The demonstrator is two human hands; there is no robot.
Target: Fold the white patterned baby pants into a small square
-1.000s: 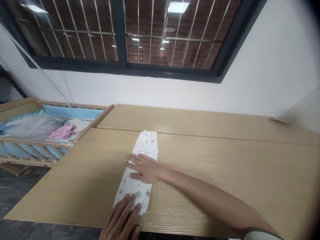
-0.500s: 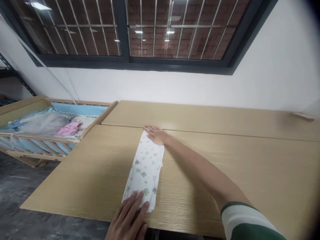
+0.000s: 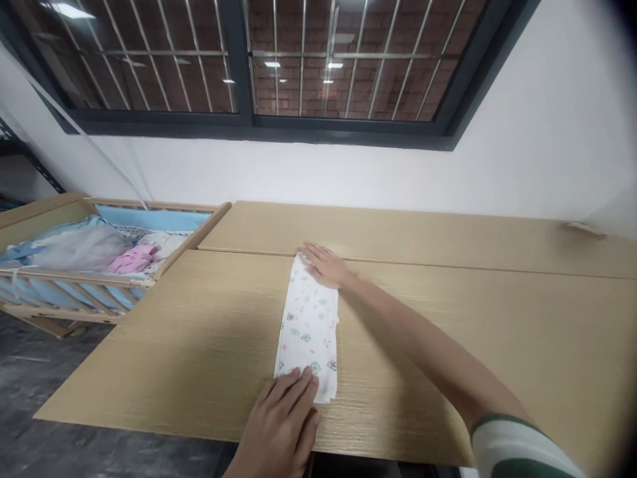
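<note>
Taking the printed white cloth (image 3: 307, 332) as the centre of the clock, it lies flat in a long, narrow strip on the wooden worktop (image 3: 209, 332); its length runs roughly from 12 o'clock to 6 o'clock, and small green, pink and dark figures dot it. The right hand (image 3: 326, 265) rests palm down on the far end, at 12 o'clock, its fingertips at the seam in the worktop; the left hand (image 3: 283, 421) comes in from 7 o'clock, its fingertips lying on the near end. The two hands are well apart from each other; both are open and flattened, the fingers extended and close together, clamped on nothing.

A white-and-green sleeve (image 3: 517, 448) shows at 4 o'clock; the wooden crib (image 3: 192, 242) stands beside the worktop at 10 o'clock, with blue lining, a pink cloth (image 3: 133, 259) and pale, sheer fabric (image 3: 82, 249) inside; a barred window (image 3: 343, 126) with a dark frame is at 12 o'clock, beyond the worktop; grey floor (image 3: 54, 372) shows at 8 o'clock.
</note>
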